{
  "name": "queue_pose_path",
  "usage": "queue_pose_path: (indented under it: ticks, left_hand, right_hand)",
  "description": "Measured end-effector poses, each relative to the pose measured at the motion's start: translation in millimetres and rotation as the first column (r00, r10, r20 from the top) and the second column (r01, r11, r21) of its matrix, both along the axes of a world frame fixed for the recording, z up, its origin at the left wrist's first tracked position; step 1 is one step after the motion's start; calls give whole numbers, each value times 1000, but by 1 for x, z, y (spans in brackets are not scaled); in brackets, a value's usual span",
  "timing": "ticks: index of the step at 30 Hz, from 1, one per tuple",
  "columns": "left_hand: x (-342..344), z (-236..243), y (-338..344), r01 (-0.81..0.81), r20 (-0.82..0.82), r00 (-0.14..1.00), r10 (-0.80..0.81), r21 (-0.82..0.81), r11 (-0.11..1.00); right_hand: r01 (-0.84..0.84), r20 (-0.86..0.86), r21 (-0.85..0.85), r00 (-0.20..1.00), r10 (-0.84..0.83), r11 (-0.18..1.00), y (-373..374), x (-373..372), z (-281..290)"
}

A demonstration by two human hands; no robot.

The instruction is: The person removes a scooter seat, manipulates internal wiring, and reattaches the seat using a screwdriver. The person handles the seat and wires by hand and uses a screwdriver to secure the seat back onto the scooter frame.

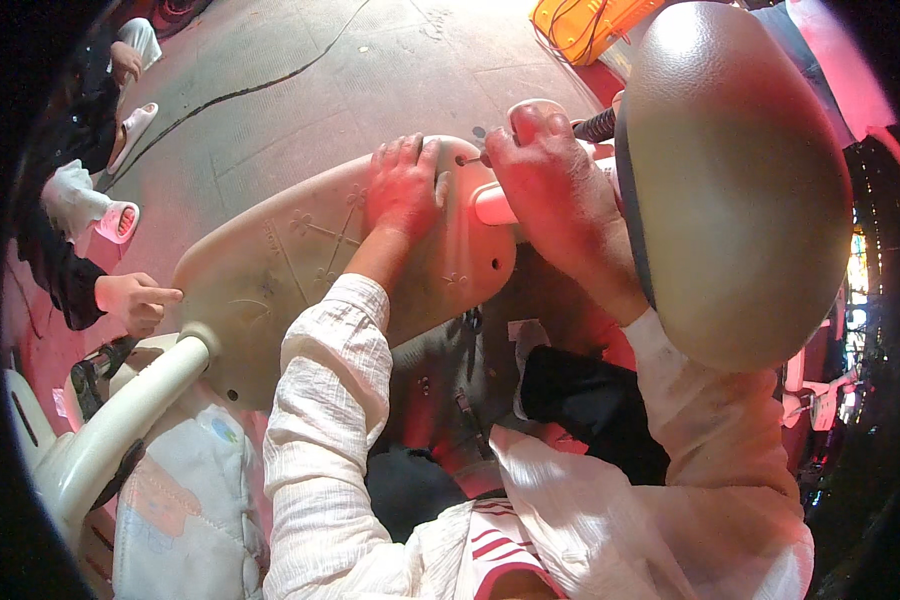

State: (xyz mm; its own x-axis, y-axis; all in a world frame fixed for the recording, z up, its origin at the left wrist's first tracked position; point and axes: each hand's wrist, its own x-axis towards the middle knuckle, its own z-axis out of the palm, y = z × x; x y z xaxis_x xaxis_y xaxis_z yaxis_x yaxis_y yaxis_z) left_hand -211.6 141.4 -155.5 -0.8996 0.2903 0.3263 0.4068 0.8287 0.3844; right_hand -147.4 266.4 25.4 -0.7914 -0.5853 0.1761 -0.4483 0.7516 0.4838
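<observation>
A beige plastic footboard panel (300, 235), moulded with flower and line patterns, lies in front of me. My left hand (402, 190) rests on its upper right part, fingers stretched flat. At the panel's far right corner, my right hand (550, 175) has its fingers closed on a thin dark rod (472, 160) that meets a corner hole. The rod's kind is hidden by my fingers. Beside that hand a cream tube (493, 205) reaches the panel's right end. A large beige saddle (740, 190) stands close to my right forearm.
Another person's hand (135, 300) points a finger at the panel's left end. A thick cream frame tube (130, 420) curves down at lower left, beside a pale quilted cloth (185, 500). An orange case (590, 28) lies at the back. A dark cable (260, 88) crosses the floor.
</observation>
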Motion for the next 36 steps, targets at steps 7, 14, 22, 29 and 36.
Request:
queue_pose_path:
  ticks: [7, 14, 22, 29, 36]
  left_hand:
    - [-1, -5, 1, 0, -21, 1000, 0, -2, 1000]
    - [2, -6, -3, 24, -96, 995, -9, 158, 987]
    - [76, -4, -91, 48, -149, 989, 9, 377, 925]
    - [140, -15, -161, -244, -183, 946, 267, 137, 960]
    - [143, -16, -161, -281, -198, 935, 294, 95, 955]
  right_hand:
    - [204, 114, 45, 971, -208, 978, -1, -17, -10]
    - [364, 323, -214, 902, -286, 906, 3, -31, 1]
    - [125, 234, -489, 972, -8, 863, -6, -25, -14]
    - [208, 234, -525, 968, -95, 825, -13, -35, -23]
    - [347, 157, -398, 938, -310, 849, -13, -45, -22]
